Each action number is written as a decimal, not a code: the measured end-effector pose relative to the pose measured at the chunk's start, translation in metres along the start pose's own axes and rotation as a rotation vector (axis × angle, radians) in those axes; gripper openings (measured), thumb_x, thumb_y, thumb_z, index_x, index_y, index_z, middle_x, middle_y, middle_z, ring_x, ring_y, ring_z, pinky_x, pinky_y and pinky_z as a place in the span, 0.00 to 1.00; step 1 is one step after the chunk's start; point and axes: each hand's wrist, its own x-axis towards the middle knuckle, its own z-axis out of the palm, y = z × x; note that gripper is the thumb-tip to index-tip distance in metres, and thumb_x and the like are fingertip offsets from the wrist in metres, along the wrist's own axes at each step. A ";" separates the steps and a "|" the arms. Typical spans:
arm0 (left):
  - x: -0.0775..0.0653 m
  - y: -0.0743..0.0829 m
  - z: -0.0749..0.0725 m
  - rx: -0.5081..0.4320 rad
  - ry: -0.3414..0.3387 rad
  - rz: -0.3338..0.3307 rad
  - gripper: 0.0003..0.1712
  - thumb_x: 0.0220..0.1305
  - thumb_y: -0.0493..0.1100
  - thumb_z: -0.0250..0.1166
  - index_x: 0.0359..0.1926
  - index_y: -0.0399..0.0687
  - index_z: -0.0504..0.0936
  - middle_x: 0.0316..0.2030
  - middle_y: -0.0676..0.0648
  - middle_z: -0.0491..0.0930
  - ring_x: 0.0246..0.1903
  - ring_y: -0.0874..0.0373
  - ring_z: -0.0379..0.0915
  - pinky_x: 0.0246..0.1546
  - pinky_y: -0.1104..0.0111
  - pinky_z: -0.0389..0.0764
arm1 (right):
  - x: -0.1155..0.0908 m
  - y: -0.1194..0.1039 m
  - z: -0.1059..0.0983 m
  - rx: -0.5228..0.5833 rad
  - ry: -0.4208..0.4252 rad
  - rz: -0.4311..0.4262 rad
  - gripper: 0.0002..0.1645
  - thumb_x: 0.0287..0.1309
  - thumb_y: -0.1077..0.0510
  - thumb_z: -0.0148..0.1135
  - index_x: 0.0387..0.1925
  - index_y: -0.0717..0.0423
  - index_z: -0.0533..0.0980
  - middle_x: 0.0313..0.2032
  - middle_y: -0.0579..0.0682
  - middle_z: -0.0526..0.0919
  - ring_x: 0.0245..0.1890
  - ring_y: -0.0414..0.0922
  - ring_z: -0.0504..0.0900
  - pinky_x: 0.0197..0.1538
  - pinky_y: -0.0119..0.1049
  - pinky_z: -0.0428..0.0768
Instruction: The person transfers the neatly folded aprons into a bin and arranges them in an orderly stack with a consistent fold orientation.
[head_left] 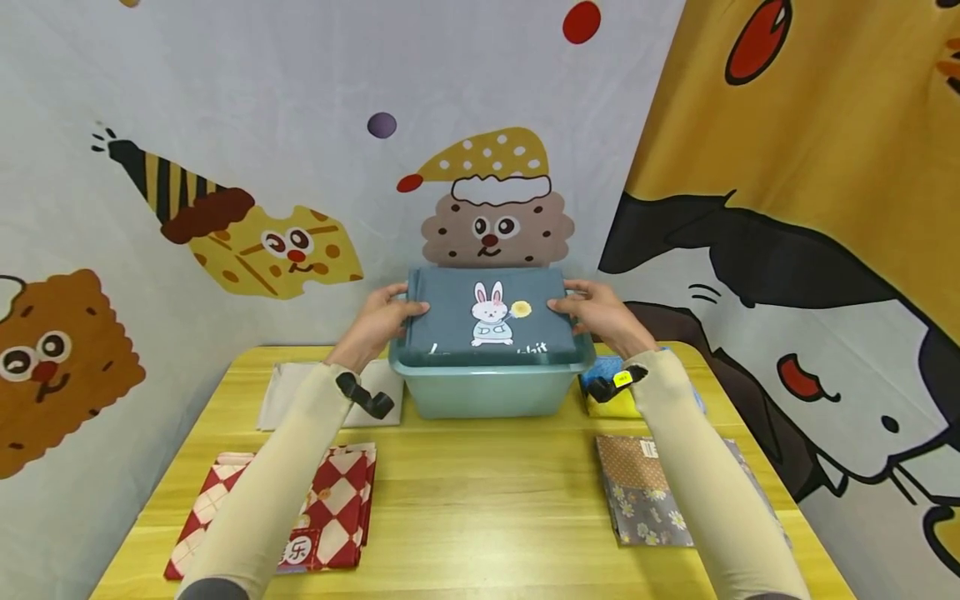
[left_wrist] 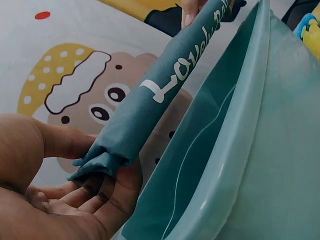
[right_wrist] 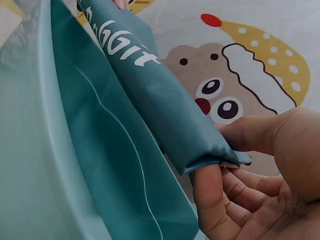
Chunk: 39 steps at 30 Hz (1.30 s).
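A folded dark teal cloth [head_left: 442, 325] with a white rabbit print stands tilted over a light teal plastic bin [head_left: 491, 393] in the head view. My left hand [head_left: 375, 323] pinches its left edge, thumb on the front. At the opposite edge, my right hand [head_left: 606, 318] grips it the same way. Close up in the left wrist view, the folded layers [left_wrist: 125, 120] sit between thumb and fingers, beside the bin's rim [left_wrist: 210, 195]. White lettering shows along the lower fold [right_wrist: 165, 110] in the right wrist view. A thin white line crosses the dark teal surface inside the bin [right_wrist: 125, 165].
A red-and-cream checked folded cloth [head_left: 345, 508] lies front left, a whitish one [head_left: 288, 387] behind it. On the right are a brown-and-grey floral folded cloth [head_left: 637, 496] and a blue-and-yellow item [head_left: 611, 407], partly behind my arm. A cartoon-printed curtain [head_left: 300, 108] hangs behind the wooden table [head_left: 487, 500].
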 end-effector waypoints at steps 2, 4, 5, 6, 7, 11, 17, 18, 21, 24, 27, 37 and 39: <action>0.003 0.001 -0.001 0.012 0.011 -0.003 0.43 0.71 0.43 0.65 0.80 0.44 0.55 0.73 0.39 0.67 0.72 0.46 0.66 0.72 0.46 0.68 | 0.003 -0.001 0.000 -0.015 0.006 0.003 0.48 0.69 0.46 0.65 0.81 0.52 0.53 0.74 0.59 0.67 0.67 0.57 0.71 0.57 0.48 0.83; 0.005 0.000 -0.002 0.019 0.017 -0.008 0.43 0.71 0.43 0.65 0.80 0.44 0.55 0.73 0.39 0.67 0.71 0.46 0.66 0.71 0.46 0.69 | 0.007 -0.002 0.001 -0.025 0.007 0.011 0.48 0.69 0.46 0.65 0.81 0.52 0.53 0.74 0.59 0.68 0.65 0.55 0.72 0.51 0.43 0.84; 0.006 0.000 -0.002 0.024 0.018 -0.010 0.43 0.71 0.43 0.65 0.80 0.44 0.55 0.73 0.39 0.67 0.71 0.46 0.67 0.71 0.47 0.70 | 0.008 -0.002 0.001 -0.028 0.008 0.015 0.48 0.69 0.46 0.65 0.81 0.52 0.53 0.73 0.59 0.68 0.64 0.55 0.72 0.49 0.41 0.85; 0.007 -0.001 -0.003 0.030 0.017 -0.011 0.43 0.72 0.43 0.65 0.80 0.44 0.55 0.73 0.39 0.67 0.70 0.46 0.68 0.70 0.48 0.71 | 0.010 -0.003 0.001 -0.030 0.007 0.020 0.48 0.69 0.46 0.65 0.81 0.52 0.54 0.73 0.59 0.69 0.63 0.55 0.72 0.47 0.39 0.85; 0.008 -0.001 -0.003 0.046 0.021 -0.010 0.43 0.72 0.43 0.65 0.80 0.44 0.55 0.72 0.39 0.68 0.69 0.45 0.69 0.68 0.49 0.72 | 0.010 -0.003 0.001 -0.033 0.006 0.023 0.47 0.69 0.46 0.65 0.81 0.52 0.54 0.72 0.59 0.70 0.62 0.54 0.73 0.46 0.38 0.85; 0.005 -0.003 -0.005 0.208 0.086 0.077 0.38 0.73 0.43 0.63 0.78 0.42 0.59 0.66 0.35 0.75 0.60 0.42 0.77 0.58 0.50 0.80 | 0.010 -0.003 0.001 -0.089 0.015 0.020 0.44 0.70 0.47 0.64 0.80 0.52 0.56 0.69 0.60 0.72 0.59 0.55 0.77 0.47 0.40 0.86; -0.003 -0.006 -0.006 0.506 0.258 0.280 0.32 0.74 0.43 0.60 0.73 0.39 0.64 0.61 0.32 0.76 0.60 0.38 0.75 0.60 0.47 0.78 | -0.002 0.001 -0.004 -0.253 0.064 -0.027 0.38 0.72 0.44 0.60 0.76 0.49 0.61 0.67 0.59 0.74 0.58 0.59 0.81 0.57 0.50 0.84; -0.004 -0.007 -0.006 0.512 0.262 0.293 0.31 0.74 0.43 0.60 0.73 0.39 0.65 0.61 0.31 0.76 0.62 0.37 0.73 0.62 0.45 0.77 | -0.004 0.002 -0.005 -0.267 0.067 -0.039 0.37 0.72 0.43 0.60 0.76 0.49 0.62 0.68 0.58 0.74 0.60 0.60 0.80 0.58 0.51 0.82; -0.005 -0.010 -0.007 0.531 0.255 0.329 0.31 0.75 0.46 0.60 0.72 0.39 0.65 0.63 0.30 0.74 0.64 0.35 0.71 0.62 0.43 0.76 | -0.007 0.005 -0.004 -0.316 0.067 -0.077 0.36 0.72 0.41 0.60 0.73 0.49 0.65 0.69 0.58 0.73 0.66 0.59 0.75 0.63 0.55 0.79; -0.005 -0.014 -0.008 0.550 0.232 0.369 0.32 0.75 0.50 0.60 0.72 0.41 0.65 0.66 0.31 0.72 0.65 0.34 0.69 0.63 0.42 0.75 | -0.008 0.009 -0.002 -0.383 0.064 -0.125 0.35 0.71 0.39 0.59 0.72 0.49 0.67 0.70 0.57 0.72 0.69 0.58 0.70 0.67 0.57 0.74; -0.006 -0.017 -0.007 0.588 0.196 0.417 0.36 0.75 0.56 0.60 0.75 0.43 0.64 0.69 0.33 0.70 0.68 0.36 0.67 0.65 0.41 0.72 | -0.009 0.012 -0.001 -0.453 0.061 -0.181 0.37 0.71 0.37 0.59 0.73 0.48 0.67 0.72 0.57 0.70 0.71 0.59 0.68 0.68 0.60 0.72; -0.012 -0.028 0.002 0.696 0.096 0.620 0.43 0.72 0.61 0.62 0.80 0.57 0.57 0.77 0.45 0.60 0.77 0.44 0.54 0.74 0.41 0.60 | -0.019 0.018 0.002 -0.592 0.091 -0.313 0.46 0.68 0.32 0.59 0.79 0.45 0.59 0.78 0.58 0.59 0.77 0.62 0.59 0.73 0.66 0.63; -0.015 -0.030 0.006 0.716 0.089 0.669 0.42 0.72 0.61 0.62 0.80 0.58 0.58 0.77 0.46 0.60 0.77 0.45 0.54 0.75 0.42 0.60 | -0.021 0.020 0.003 -0.611 0.102 -0.337 0.47 0.68 0.31 0.59 0.79 0.45 0.59 0.79 0.58 0.58 0.78 0.63 0.56 0.74 0.67 0.60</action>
